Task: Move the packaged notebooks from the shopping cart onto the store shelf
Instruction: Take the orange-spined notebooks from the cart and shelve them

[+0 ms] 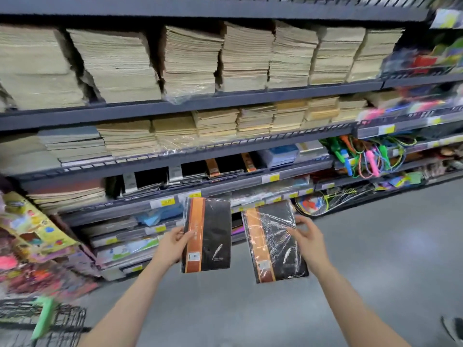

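Hands hold one packaged notebook each, in front of the store shelf. The left hand (pixel 175 242) pinches the left edge of a black notebook with an orange stripe, sealed in clear plastic (pixel 206 235), thumb on the cover and fingers behind it; this left notebook stands nearly upright. The right hand (pixel 307 240) grips the right edge of a second black-and-orange notebook in crinkled clear plastic (pixel 274 242), which tilts with its top leaning left. The two notebooks lie side by side, close but not touching, both held in the air over the grey floor (pixel 375 259).

Behind them rises the dark grey metal store shelf (pixel 200 103), several levels high. Its upper levels carry tall stacks of beige paper-edged notebooks (pixel 190 58). On a lower level, above the held notebooks, lie more black notebooks with orange stripes (pixel 226 166). Yellow price tags (pixel 162 202) run along the shelf edges. To the right of the shelf's notebooks hang coloured skipping ropes (pixel 368 159). Left of the shelf lean colourful printed packs (pixel 32 229). At the lower left corner, below those packs, shows the black wire shopping cart with a green handle (pixel 45 319).
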Demonstrator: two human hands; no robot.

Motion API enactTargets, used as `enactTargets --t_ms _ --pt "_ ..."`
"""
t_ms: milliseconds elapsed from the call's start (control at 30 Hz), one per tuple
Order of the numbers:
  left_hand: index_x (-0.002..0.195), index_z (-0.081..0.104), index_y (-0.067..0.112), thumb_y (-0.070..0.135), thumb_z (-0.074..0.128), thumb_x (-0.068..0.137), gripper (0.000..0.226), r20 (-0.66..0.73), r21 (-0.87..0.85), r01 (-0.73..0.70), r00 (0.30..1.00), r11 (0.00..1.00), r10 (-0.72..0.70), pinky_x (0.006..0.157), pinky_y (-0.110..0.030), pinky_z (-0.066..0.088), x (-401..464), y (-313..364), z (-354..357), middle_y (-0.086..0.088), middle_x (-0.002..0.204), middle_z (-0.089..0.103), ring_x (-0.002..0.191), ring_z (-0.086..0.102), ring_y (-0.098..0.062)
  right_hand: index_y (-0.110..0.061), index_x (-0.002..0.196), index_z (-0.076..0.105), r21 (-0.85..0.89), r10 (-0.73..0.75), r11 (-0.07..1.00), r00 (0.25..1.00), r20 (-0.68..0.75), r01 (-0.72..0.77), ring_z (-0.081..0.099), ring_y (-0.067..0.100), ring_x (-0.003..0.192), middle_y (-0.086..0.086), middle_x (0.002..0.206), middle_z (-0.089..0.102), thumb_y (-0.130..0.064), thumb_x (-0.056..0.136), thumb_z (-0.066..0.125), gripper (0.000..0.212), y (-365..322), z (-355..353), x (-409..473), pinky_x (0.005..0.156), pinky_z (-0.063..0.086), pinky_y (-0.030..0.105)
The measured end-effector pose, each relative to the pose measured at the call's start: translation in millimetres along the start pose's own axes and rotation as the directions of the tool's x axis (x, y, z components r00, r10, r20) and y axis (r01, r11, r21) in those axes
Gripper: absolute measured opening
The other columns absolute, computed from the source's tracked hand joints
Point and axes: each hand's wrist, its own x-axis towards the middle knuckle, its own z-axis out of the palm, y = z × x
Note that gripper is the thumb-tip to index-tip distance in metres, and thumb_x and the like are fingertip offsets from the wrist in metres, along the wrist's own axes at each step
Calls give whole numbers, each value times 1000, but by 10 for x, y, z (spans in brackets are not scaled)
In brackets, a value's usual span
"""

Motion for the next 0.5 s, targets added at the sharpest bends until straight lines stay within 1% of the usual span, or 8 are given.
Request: enactTargets --t_ms 33,67,133,200,267,367,433,500 --pt "107 58 14 23 54 90 19 -6 -5 0 1000 1000 0 59 -12 48 76 48 45 -3 91 65 70 59 -1 -12 109 55 8 -4 1000 1000 8 4 58 13 72 2 89 62 -5 83 63 28 -34 -28 122 63 48 15" --pt "108 58 13 23 54 90 21 -12 -1 3 1000 1000 -3 61 -14 49 138 100 90 -3 91 64 71 59 -1 -11 110 55 11 0 1000 1000 9 0 56 9 72 0 90 60 -4 83 62 29 -64 -51 243 60 46 13" --pt "110 56 16 23 53 91 21 -33 -1 4 999 1000 -4 56 -11 47 233 215 172 -2 93 63 71 59 0 -11 113 56 19 8 1000 1000 8 -8 54 6 74 4 93 59 -7 83 63 31 -82 -99 515 62 43 16" --pt "110 56 15 20 54 91 20 -63 -43 10 998 999 -13 50 -8 47 328 269 258 -3 92 64 68 59 4 -12 113 57 -1 -6 1000 999 47 6 53 6 75 4 95 59 -9 83 64 31 -93 -136 772 65 41 18" --pt "107 59 11 17 54 90 19 -106 -52 24 994 998 -29 52 -6 47 394 292 343 -4 90 66 66 61 6 -13 113 56 -25 -13 1000 995 96 16 54 9 77 5 100 59 -11 83 64 31 -80 -156 1027 65 42 18" --pt "104 60 16 19 54 90 16 -185 -78 38 981 996 -52 55 -13 50 500 231 484 -2 88 69 73 64 -1 -16 112 56 -5 -30 999 988 154 31 53 15 73 9 90 59 -13 83 65 31 -60 -134 1434 62 43 17" --pt "101 59 19 18 54 90 12 -225 -117 58 971 991 -83 58 -16 50 562 137 566 0 87 70 73 65 -2 -14 113 56 -4 -39 999 980 197 41 51 19 73 14 90 59 -11 83 65 32 5 -61 1665 61 43 20" --pt "98 61 19 20 55 89 10 -263 -149 81 958 986 -118 64 -20 52 626 42 616 -3 89 71 75 67 -5 -10 113 56 0 -51 999 972 228 52 52 16 68 15 90 60 -8 83 64 31 88 48 1842 57 44 15"
